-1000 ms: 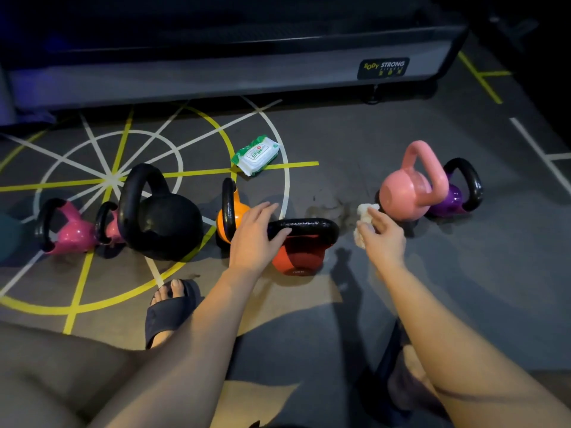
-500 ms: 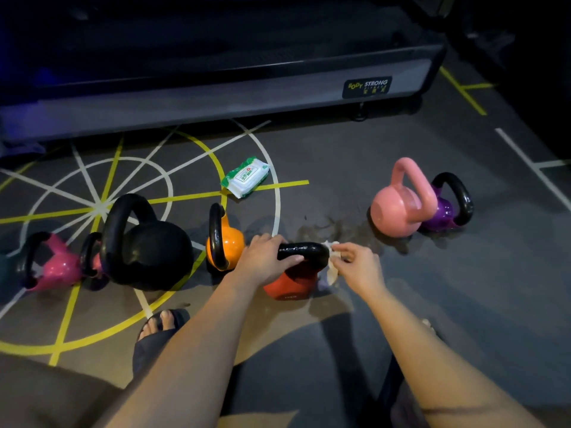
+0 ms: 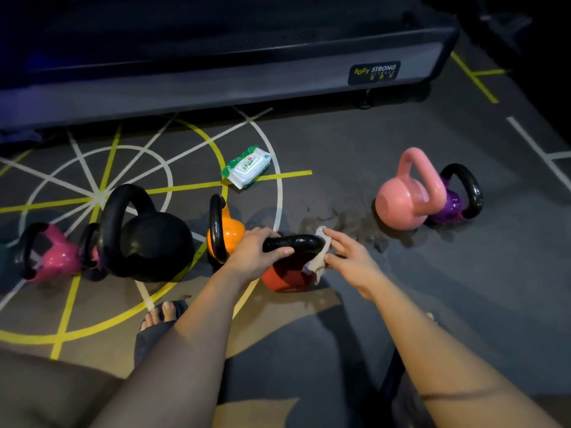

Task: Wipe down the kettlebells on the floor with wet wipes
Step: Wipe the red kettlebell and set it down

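Note:
A red kettlebell [image 3: 285,278] with a black handle stands on the floor in front of me. My left hand [image 3: 253,256] grips the left end of that handle. My right hand [image 3: 352,259] holds a white wet wipe [image 3: 318,257] against the handle's right end and the red body below it, fingers fairly straight. Around it lie an orange kettlebell [image 3: 230,231], a large black kettlebell [image 3: 148,239], a magenta kettlebell [image 3: 52,256], a pink kettlebell [image 3: 404,196] and a purple kettlebell [image 3: 454,202] behind the pink one.
A green-and-white pack of wet wipes [image 3: 247,166] lies on the floor beyond the orange kettlebell. A treadmill base [image 3: 216,84] runs across the back. My sandalled foot [image 3: 160,316] is below the black kettlebell. A damp patch [image 3: 340,223] marks the floor.
My left hand closed round the red kettlebell's handle. My right hand brought the wipe from beside the pink kettlebell to the handle's right end and then down onto the red body.

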`<control>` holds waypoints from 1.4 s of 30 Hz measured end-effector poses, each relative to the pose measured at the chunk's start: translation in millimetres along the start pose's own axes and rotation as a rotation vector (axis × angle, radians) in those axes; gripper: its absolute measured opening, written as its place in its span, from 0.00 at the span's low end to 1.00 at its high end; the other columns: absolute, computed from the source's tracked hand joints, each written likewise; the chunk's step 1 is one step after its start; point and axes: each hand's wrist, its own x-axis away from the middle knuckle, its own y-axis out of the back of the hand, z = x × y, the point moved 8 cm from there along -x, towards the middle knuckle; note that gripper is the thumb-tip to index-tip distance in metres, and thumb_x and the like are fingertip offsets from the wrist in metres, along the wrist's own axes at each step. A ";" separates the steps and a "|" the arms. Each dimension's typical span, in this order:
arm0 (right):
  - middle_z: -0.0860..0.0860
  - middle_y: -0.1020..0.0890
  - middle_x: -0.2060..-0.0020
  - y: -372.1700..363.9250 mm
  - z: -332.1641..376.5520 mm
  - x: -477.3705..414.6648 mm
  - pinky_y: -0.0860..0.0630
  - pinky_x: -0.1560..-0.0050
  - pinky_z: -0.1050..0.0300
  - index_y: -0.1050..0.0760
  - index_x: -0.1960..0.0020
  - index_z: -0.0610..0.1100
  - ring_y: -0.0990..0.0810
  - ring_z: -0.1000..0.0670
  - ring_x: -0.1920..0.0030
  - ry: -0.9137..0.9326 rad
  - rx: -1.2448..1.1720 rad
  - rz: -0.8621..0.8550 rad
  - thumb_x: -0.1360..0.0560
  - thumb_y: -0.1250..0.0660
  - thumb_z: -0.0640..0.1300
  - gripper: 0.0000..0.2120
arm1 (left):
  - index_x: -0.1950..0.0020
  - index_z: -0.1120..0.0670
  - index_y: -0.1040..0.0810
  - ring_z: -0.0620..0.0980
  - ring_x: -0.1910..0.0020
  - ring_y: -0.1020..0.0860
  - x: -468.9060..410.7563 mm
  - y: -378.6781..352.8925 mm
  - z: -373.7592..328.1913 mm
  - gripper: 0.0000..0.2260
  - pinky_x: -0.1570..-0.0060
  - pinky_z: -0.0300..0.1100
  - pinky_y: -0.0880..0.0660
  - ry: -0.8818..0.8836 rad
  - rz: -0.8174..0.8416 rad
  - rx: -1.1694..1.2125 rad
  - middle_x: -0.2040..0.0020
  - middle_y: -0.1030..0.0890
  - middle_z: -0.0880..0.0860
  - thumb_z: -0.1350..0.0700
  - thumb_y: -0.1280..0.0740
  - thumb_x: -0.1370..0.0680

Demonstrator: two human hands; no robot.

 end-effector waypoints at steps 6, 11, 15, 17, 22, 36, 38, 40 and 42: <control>0.54 0.17 0.39 -5.9 4.1 -5.3 0.24 0.39 0.61 0.25 0.31 0.50 0.19 0.62 0.49 0.068 0.214 -0.092 0.29 0.25 0.31 0.30 | 0.45 0.46 0.21 0.47 0.46 0.21 25.7 15.8 30.9 0.13 0.49 0.44 0.22 0.134 0.028 0.290 0.47 0.20 0.49 0.42 0.26 0.25; 0.62 0.23 0.37 -26.3 9.4 -11.3 0.28 0.37 0.62 0.30 0.26 0.55 0.25 0.59 0.37 0.101 0.363 -0.096 0.31 0.21 0.43 0.37 | 0.45 0.46 0.20 0.51 0.44 0.20 47.3 22.4 57.0 0.12 0.43 0.49 0.22 0.208 0.053 0.493 0.45 0.19 0.52 0.45 0.25 0.25; 0.57 0.25 0.31 -11.6 3.2 -19.5 0.29 0.30 0.49 0.32 0.25 0.57 0.28 0.55 0.30 0.060 0.429 -0.083 0.35 0.18 0.48 0.43 | 0.43 0.47 0.20 0.49 0.44 0.20 58.7 28.1 69.9 0.11 0.50 0.40 0.25 0.230 0.025 0.546 0.44 0.20 0.52 0.47 0.27 0.24; 0.57 0.26 0.29 -5.5 -0.4 -20.1 0.30 0.29 0.46 0.33 0.24 0.56 0.29 0.55 0.29 0.041 0.474 -0.025 0.36 0.17 0.50 0.44 | 0.42 0.47 0.20 0.48 0.43 0.21 60.8 31.5 74.7 0.10 0.50 0.39 0.26 0.235 -0.009 0.553 0.43 0.20 0.52 0.48 0.28 0.23; 0.59 0.27 0.30 -30.8 0.0 -12.6 0.32 0.28 0.50 0.36 0.23 0.57 0.29 0.56 0.30 0.059 0.482 0.070 0.35 0.18 0.48 0.46 | 0.39 0.49 0.21 0.46 0.46 0.22 65.1 33.3 78.9 0.12 0.55 0.34 0.26 0.261 -0.006 0.607 0.43 0.21 0.51 0.51 0.29 0.21; 0.53 0.26 0.28 -78.7 -5.8 -20.6 0.32 0.28 0.42 0.45 0.21 0.62 0.29 0.48 0.28 0.024 0.526 0.019 0.32 0.19 0.48 0.50 | 0.46 0.40 0.20 0.50 0.42 0.22 66.7 25.1 69.4 0.07 0.38 0.50 0.25 0.250 0.023 0.589 0.44 0.20 0.51 0.47 0.27 0.23; 0.53 0.24 0.30 -78.1 -3.7 -25.6 0.31 0.28 0.45 0.40 0.22 0.63 0.28 0.49 0.29 0.043 0.555 0.031 0.33 0.19 0.46 0.47 | 0.44 0.43 0.20 0.51 0.42 0.22 67.7 22.5 68.9 0.08 0.40 0.47 0.24 0.244 0.036 0.620 0.44 0.20 0.52 0.48 0.27 0.23; 0.56 0.20 0.36 -74.3 -1.5 -32.3 0.28 0.34 0.53 0.31 0.29 0.62 0.25 0.50 0.33 0.074 0.567 0.023 0.34 0.19 0.44 0.39 | 0.42 0.45 0.21 0.50 0.42 0.22 68.3 18.6 67.8 0.10 0.43 0.44 0.25 0.236 0.045 0.645 0.44 0.20 0.53 0.49 0.28 0.22; 0.58 0.17 0.46 -70.1 -0.9 -36.3 0.26 0.41 0.58 0.24 0.39 0.61 0.21 0.52 0.40 0.094 0.541 -0.002 0.35 0.20 0.39 0.31 | 0.41 0.46 0.21 0.50 0.42 0.22 68.0 13.1 67.6 0.10 0.46 0.42 0.27 0.243 0.045 0.679 0.43 0.20 0.53 0.51 0.28 0.22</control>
